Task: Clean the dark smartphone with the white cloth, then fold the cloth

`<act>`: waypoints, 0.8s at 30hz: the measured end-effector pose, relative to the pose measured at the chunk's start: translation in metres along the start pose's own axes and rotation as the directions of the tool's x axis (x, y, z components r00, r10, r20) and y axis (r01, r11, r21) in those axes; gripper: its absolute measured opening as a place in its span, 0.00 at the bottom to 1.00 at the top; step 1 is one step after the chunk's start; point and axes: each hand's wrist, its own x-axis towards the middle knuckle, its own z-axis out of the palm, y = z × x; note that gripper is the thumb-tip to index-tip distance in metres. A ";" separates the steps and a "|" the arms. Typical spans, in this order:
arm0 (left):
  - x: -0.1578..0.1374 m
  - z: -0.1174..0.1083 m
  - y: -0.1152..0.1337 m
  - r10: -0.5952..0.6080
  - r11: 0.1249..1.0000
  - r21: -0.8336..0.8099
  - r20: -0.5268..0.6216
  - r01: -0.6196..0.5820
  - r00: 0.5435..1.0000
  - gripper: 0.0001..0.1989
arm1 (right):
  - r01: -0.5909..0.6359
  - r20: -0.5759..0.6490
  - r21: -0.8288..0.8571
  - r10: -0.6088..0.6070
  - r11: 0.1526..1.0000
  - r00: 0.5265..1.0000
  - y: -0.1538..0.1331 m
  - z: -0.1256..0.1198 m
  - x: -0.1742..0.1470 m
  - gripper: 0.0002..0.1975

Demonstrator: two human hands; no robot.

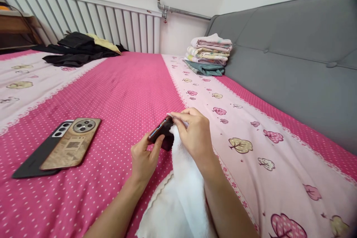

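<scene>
My left hand [145, 156] grips a dark smartphone [160, 130] by its lower left part, with the thumb across one face. The phone is tilted, so its bottom edge with the port and speaker holes faces me. In my right hand [195, 134] a white cloth [185, 178] is pinched between thumb and fingers. A bit of the cloth touches the phone's near right corner; the rest hangs down and spreads over the bed below. Part of the phone is hidden behind the hands and cloth.
On the pink dotted bedspread [125, 85] at left lie a tan phone [71, 147] and, partly under it, a black phone [36, 160]. Dark clothes [78, 48] lie by the radiator [111, 22]. Folded fabrics [210, 54] are stacked against the grey headboard [290, 41].
</scene>
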 end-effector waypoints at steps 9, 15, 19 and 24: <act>0.001 0.000 -0.001 -0.014 0.999 -0.036 0.097 0.018 0.995 0.13 | -0.096 -0.012 0.247 0.102 0.964 0.995 0.002 0.019 -0.004 0.12; 0.002 0.000 -0.002 -0.024 0.998 -0.061 0.110 0.030 0.994 0.12 | -0.091 0.013 0.348 0.093 0.933 0.996 0.009 0.027 -0.003 0.10; 0.003 0.000 -0.002 -0.042 0.997 -0.062 0.128 0.050 0.991 0.14 | -0.122 0.053 0.414 0.110 0.902 0.993 0.014 0.029 -0.002 0.09; 0.005 -0.002 -0.004 -0.067 0.998 -0.011 0.129 0.069 0.989 0.14 | -0.178 0.203 0.492 0.086 0.852 0.975 0.018 0.031 -0.002 0.06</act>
